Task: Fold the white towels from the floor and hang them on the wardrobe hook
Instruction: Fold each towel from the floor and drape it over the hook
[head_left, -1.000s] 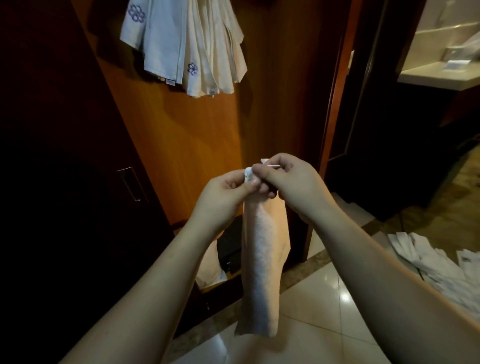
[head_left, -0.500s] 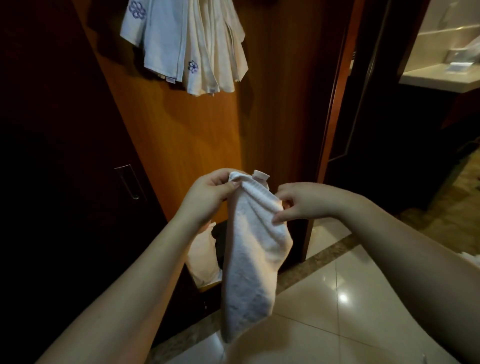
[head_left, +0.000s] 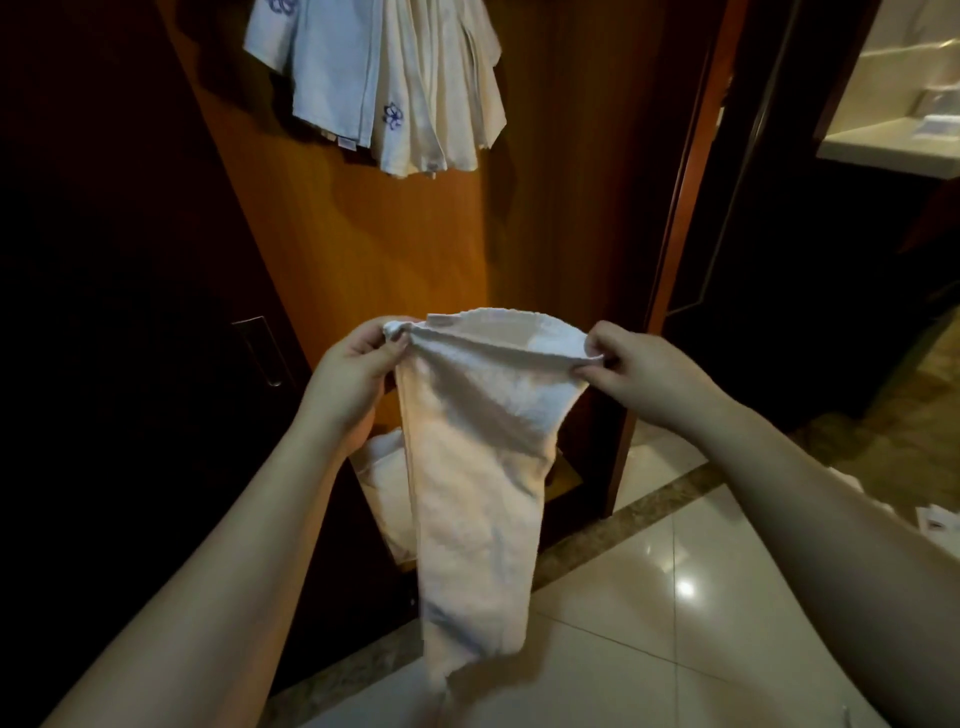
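My left hand (head_left: 358, 371) pinches one top corner of the white towel (head_left: 478, 467); my right hand (head_left: 631, 366) pinches the other, spreading the top edge so the cloth hangs straight for folding. Finished towels (head_left: 384, 83) hang above on the wardrobe panel (head_left: 363, 234); the hook is out of view. Below right: glossy floor tiles (head_left: 675, 597), possibly more towels at the edge.

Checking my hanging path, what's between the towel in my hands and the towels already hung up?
Only bare wooden wardrobe panel separates the held towel from the hung towels in the head view. Left hand and right hand pinch its top edge.
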